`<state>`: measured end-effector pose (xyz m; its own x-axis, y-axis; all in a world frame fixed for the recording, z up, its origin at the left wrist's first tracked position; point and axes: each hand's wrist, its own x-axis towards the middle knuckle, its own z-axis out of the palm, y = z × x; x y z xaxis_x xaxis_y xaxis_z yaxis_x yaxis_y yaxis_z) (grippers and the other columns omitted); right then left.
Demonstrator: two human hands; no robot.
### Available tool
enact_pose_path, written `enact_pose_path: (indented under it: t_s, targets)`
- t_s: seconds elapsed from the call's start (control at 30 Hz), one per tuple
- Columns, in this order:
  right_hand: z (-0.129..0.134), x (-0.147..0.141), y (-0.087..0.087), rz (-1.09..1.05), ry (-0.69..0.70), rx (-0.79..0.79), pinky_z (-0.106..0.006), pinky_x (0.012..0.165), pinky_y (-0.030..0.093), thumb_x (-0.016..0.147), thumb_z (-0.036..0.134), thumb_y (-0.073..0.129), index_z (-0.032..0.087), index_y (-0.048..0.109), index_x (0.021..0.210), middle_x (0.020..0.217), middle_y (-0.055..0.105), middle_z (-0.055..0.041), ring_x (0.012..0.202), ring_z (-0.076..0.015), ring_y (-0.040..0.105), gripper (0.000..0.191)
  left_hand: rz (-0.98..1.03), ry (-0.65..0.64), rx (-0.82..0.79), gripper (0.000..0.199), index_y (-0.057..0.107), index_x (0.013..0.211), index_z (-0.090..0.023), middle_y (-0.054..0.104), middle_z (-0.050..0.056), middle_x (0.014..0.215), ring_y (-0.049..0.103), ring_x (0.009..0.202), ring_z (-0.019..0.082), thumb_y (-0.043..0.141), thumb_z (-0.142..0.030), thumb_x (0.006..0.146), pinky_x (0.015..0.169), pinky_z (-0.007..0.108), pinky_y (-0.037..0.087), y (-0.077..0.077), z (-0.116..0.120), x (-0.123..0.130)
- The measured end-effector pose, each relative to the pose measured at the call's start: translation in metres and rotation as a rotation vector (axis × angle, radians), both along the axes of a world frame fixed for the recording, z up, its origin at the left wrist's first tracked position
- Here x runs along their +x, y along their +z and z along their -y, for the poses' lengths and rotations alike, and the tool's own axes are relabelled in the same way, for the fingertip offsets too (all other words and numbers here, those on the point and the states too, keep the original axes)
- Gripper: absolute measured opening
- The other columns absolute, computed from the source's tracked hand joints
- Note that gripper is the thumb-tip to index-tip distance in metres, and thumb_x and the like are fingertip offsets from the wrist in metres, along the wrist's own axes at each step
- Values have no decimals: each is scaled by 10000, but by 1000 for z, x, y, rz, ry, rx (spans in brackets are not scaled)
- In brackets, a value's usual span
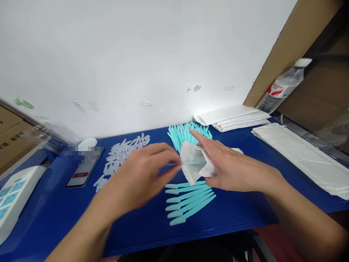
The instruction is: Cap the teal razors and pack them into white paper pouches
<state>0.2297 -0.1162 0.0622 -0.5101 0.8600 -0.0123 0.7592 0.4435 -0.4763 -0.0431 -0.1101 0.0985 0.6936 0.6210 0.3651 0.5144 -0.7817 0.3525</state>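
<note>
My right hand (223, 163) grips a white bag (188, 174), its mouth spread open toward the left. At that mouth is my left hand (148, 171), slightly blurred, thumb and fingers pinched on a thin turquoise eyebrow razor (195, 163) that reaches into the bag. Below them several turquoise razors (188, 203) with whitish caps on their blade ends lie side by side on the blue table (141, 233). Behind the bag is a heap of turquoise razors (177, 134). Left of it spreads a pile of small translucent caps (117, 156), partly behind my left hand.
A phone (85, 167) lies at the left, beside a round white object (87, 144) and a white power strip (19, 196). White padded envelopes (234, 116) are stacked at the back; another envelope (302, 156) lies right. A water bottle (285, 85) leans against cardboard.
</note>
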Motion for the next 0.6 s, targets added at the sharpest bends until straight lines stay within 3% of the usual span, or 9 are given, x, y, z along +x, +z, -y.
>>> enact_pose_path:
  t_s: [0.07, 0.17, 0.23, 0.33, 0.47, 0.53, 0.6]
  targets:
    - [-2, -1, 2, -60, 12, 7, -509, 1006, 598, 779, 254, 704, 274, -84, 1740, 1704, 410, -173, 1423, -416, 563, 1243, 111, -69, 39, 75, 763, 1069, -250, 774, 28, 1155, 714, 1064, 201, 702, -258, 1024, 947, 366, 554, -6, -3, 17]
    - [-5, 6, 4, -135, -33, 19, -483, 990, 609, 774, 254, 724, 343, -93, 1728, 1732, 371, -129, 1415, -398, 579, 1259, 334, 83, -67, 138, 783, 1142, -294, 742, 33, 1258, 699, 1153, 212, 724, -301, 1017, 980, 365, 564, -26, -7, 6]
    - [-6, 12, 5, -147, -73, 32, -482, 987, 611, 767, 246, 731, 383, -98, 1722, 1707, 415, -102, 1407, -391, 588, 1272, 224, 144, -262, 149, 805, 1133, -317, 752, 21, 1173, 725, 1013, 188, 698, -329, 1030, 822, 301, 586, -45, -11, -13]
    - [-6, 17, 4, -114, -96, 31, -501, 975, 616, 778, 257, 725, 397, -112, 1719, 1687, 442, -99, 1430, -408, 564, 1267, -145, 98, -520, 190, 834, 1132, -324, 753, 24, 1147, 714, 830, 169, 701, -390, 1012, 625, 261, 526, -74, -17, -33]
    - [-6, 13, -4, -35, -53, 12, -531, 1008, 595, 799, 271, 714, 352, -117, 1727, 1699, 413, -138, 1465, -429, 519, 1249, -247, 125, -532, 205, 840, 1099, -308, 739, 40, 1164, 710, 927, 210, 675, -392, 1011, 688, 281, 522, -96, -22, -30]
    - [-7, 11, -9, 0, -27, 9, -542, 1024, 581, 812, 275, 706, 331, -117, 1730, 1662, 456, -155, 1461, -429, 517, 1235, -225, 137, -518, 189, 824, 1054, -281, 740, 44, 1164, 699, 1013, 233, 654, -354, 1014, 765, 296, 534, -97, -24, -25]
    - [-9, 11, -12, 28, -15, 9, -551, 1023, 575, 820, 261, 685, 310, -114, 1734, 1618, 497, -171, 1454, -434, 514, 1215, -207, 142, -521, 180, 796, 1014, -260, 759, 32, 1083, 703, 950, 213, 632, -335, 1023, 766, 290, 536, -93, -23, -26]
